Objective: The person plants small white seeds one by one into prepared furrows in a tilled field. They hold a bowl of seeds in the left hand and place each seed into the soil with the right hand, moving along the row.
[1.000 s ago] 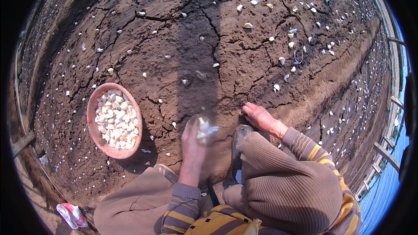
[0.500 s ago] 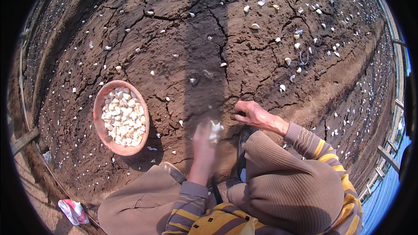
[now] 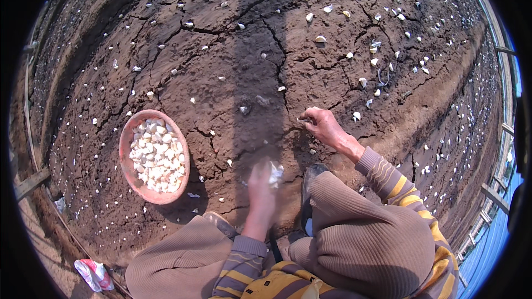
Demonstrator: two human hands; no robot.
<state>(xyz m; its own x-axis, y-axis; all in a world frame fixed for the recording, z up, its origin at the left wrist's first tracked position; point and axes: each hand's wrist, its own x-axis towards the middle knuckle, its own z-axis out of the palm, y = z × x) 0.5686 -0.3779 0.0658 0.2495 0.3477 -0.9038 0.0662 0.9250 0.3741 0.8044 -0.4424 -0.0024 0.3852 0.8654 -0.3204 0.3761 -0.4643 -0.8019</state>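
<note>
My left hand (image 3: pixel 260 191) is blurred in the strip of shadow in front of my knees. Several white garlic cloves (image 3: pixel 276 174) show at its finger side, held in it. My right hand (image 3: pixel 328 127) is low over the cracked soil (image 3: pixel 221 102), thumb and fingertips pinched together at the ground. What is between them, if anything, is too small to tell. To the left, an oval reddish bowl (image 3: pixel 125 160) holds a heap of peeled-looking garlic cloves (image 3: pixel 158 155).
Single garlic cloves (image 3: pixel 321 39) lie scattered over the soil bed on all sides. My shoes and bent knees (image 3: pixel 366 216) frame the lower middle. A wooden rail (image 3: pixel 33 182) edges the left, a blue sheet (image 3: pixel 487 249) the right. A red-and-white bag (image 3: pixel 94 274) lies at lower left.
My right hand has moved slightly up and right, its fingers now pinched down at the soil. The left hand stays in place with the cloves, still blurred. The view has shifted slightly.
</note>
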